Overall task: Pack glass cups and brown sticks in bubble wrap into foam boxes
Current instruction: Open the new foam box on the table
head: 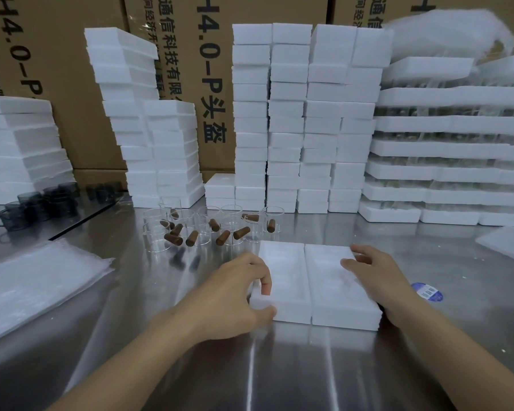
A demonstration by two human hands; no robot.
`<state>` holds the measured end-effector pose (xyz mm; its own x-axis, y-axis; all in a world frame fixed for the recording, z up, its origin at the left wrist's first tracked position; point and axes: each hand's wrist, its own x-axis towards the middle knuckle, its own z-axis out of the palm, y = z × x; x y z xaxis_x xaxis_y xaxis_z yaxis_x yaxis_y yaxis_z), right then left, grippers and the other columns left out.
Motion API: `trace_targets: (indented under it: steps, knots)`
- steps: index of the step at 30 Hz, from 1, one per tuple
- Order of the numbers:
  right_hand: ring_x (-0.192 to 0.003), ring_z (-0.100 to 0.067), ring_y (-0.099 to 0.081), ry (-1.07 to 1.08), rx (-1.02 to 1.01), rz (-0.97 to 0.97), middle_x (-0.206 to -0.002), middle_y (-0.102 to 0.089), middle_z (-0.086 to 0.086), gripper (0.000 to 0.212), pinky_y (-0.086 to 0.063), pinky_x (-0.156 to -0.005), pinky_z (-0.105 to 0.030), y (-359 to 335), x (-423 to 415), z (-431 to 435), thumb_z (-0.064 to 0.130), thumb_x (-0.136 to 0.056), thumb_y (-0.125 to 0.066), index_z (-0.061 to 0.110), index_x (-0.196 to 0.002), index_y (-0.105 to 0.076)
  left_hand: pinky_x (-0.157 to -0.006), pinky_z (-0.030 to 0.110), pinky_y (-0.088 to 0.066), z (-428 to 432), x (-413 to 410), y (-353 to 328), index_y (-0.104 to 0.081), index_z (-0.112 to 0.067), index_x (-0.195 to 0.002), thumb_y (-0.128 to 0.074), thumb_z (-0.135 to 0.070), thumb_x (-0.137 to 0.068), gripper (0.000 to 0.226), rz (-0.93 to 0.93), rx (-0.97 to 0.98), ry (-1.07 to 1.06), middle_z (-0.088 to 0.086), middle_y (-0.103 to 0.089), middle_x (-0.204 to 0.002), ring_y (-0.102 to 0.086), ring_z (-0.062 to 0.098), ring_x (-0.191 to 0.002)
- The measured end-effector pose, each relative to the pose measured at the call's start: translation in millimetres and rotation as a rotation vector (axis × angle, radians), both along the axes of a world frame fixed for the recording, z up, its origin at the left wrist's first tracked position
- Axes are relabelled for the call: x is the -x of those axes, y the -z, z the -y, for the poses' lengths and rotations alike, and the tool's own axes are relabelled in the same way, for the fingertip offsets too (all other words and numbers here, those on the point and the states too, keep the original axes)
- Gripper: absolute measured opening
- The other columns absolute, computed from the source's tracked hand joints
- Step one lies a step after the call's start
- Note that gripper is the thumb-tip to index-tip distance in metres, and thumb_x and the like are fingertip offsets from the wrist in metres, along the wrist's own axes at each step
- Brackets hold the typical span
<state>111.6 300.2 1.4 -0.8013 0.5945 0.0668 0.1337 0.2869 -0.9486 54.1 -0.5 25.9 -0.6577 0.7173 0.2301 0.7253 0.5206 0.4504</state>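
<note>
Two white foam boxes (315, 283) lie side by side on the steel table (279, 366) in front of me, lids on. My left hand (235, 295) grips the left box's near left corner, fingers curled over its top and thumb against its front. My right hand (377, 277) rests on the right box's right edge, fingers spread and fairly straight. Behind the boxes stand several clear glass cups (190, 226), with several brown sticks (192, 238) lying in and among them.
A pile of bubble wrap sheets (33, 283) lies at the left. Dark glass mugs (39, 206) stand at the far left. Tall stacks of foam boxes (297, 114) and foam trays (451, 149) line the back before cardboard cartons (208, 84). A blue sticker (427, 291) lies at the right.
</note>
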Motion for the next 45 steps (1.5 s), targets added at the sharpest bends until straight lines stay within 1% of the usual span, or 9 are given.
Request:
trace_targets:
  steps: [4,8,12,15,20,25,33,39,45]
  knots:
    - [-0.11,-0.02,-0.064,0.036,0.018,-0.041,-0.13,-0.064,0.001,0.049,-0.05,-0.094,-0.035,-2.4,-0.4,-6.9,0.04,-0.097,-0.07,0.024,-0.142,-0.06,-0.101,0.033,-0.048,9.4,2.8,-22.0,-0.058,-0.054,-0.116,-0.064,-0.082,-0.081,0.045,-0.033,-0.106,-0.056,-0.038,-0.043,-0.137,-0.055,-0.009,-0.12]
    - [-0.102,-0.025,-0.071,0.078,0.081,-0.035,-0.115,-0.071,-0.004,0.039,-0.054,-0.103,-0.047,-0.7,-1.3,-15.8,0.044,-0.094,-0.073,0.025,-0.127,-0.066,-0.094,0.045,-0.056,53.2,35.2,-52.9,-0.065,-0.047,-0.112,-0.066,-0.053,-0.098,0.015,-0.199,-0.454,-0.447,-0.026,-0.062,-0.123,-0.068,0.009,-0.107]
    - [-0.091,-0.027,-0.073,0.085,0.09,-0.057,-0.109,-0.072,-0.008,0.016,-0.058,-0.091,-0.043,0.2,-1.4,-16.3,0.042,-0.096,-0.07,0.03,-0.106,-0.068,-0.095,0.052,-0.049,136.1,79.9,-49.7,-0.066,-0.026,-0.132,-0.061,-0.035,-0.099,0.035,-0.41,-0.187,-0.983,0.009,-0.072,-0.129,-0.066,0.039,-0.116]
    - [-0.096,-0.026,-0.071,0.08,0.044,-0.02,-0.114,-0.071,-0.003,0.026,-0.056,-0.086,-0.042,-1.4,-4.7,-12.7,0.046,-0.097,-0.067,0.032,-0.119,-0.066,-0.112,0.054,-0.041,186.6,100.9,-28.1,-0.059,-0.012,-0.148,-0.057,-0.042,-0.103,0.053,-0.092,0.066,-1.225,0.023,-0.06,-0.148,-0.051,0.045,-0.138]
    - [-0.105,-0.025,-0.066,0.078,-0.017,-0.027,-0.124,-0.068,-0.002,0.033,-0.054,-0.089,-0.044,-12.3,-10.8,-3.1,0.038,-0.1,-0.066,0.026,-0.131,-0.063,-0.122,0.044,-0.029,214.6,107.7,-6.3,-0.046,-0.01,-0.16,-0.035,-0.035,-0.114,0.054,0.19,0.211,-1.23,0.016,-0.041,-0.168,-0.04,0.036,-0.151]
    - [-0.115,-0.016,-0.055,-0.007,-0.567,-0.223,-0.124,-0.058,0.01,0.032,-0.044,-0.1,-0.04,-47.8,-23.8,39.5,0.032,-0.099,-0.066,0.029,-0.132,-0.067,-0.121,0.046,-0.028,206.8,108.5,-19.1,-0.049,-0.011,-0.156,-0.031,-0.031,-0.115,0.049,0.195,0.109,-1.307,0.017,-0.048,-0.162,-0.041,0.038,-0.149]
    - [-0.132,0.003,-0.039,-0.42,-0.975,0.1,-0.13,-0.051,0.033,0.054,-0.03,-0.105,-0.019,-34.1,-31.2,95.5,0.076,-0.092,-0.039,0.047,-0.129,-0.065,-0.117,0.053,-0.038,222.7,118.1,-26.0,-0.042,0.005,-0.157,-0.042,-0.023,-0.114,0.051,0.198,0.015,-1.27,0.03,-0.046,-0.16,-0.044,0.048,-0.145]
    - [-0.12,0.003,-0.042,-0.415,-0.98,0.164,-0.118,-0.052,0.033,0.061,-0.033,-0.098,-0.022,-25.6,-24.1,81.6,0.084,-0.087,-0.03,0.046,-0.115,-0.068,-0.083,0.045,-0.046,234.2,114.6,-15.3,-0.061,0.006,-0.093,-0.051,0.002,-0.1,0.013,0.106,-0.109,-1.297,0.033,-0.065,-0.117,-0.059,0.044,-0.101]
    - [-0.121,0.001,-0.043,-0.42,-0.982,0.17,-0.12,-0.053,0.031,0.058,-0.035,-0.1,-0.024,-25.6,-23.8,80.4,0.084,-0.088,-0.031,0.045,-0.109,-0.068,-0.08,0.047,-0.047,225.4,93.5,-38.4,-0.073,-0.008,-0.094,-0.05,-0.013,-0.106,0.026,-0.152,-0.309,-1.345,0.021,-0.065,-0.093,-0.058,0.043,-0.09]
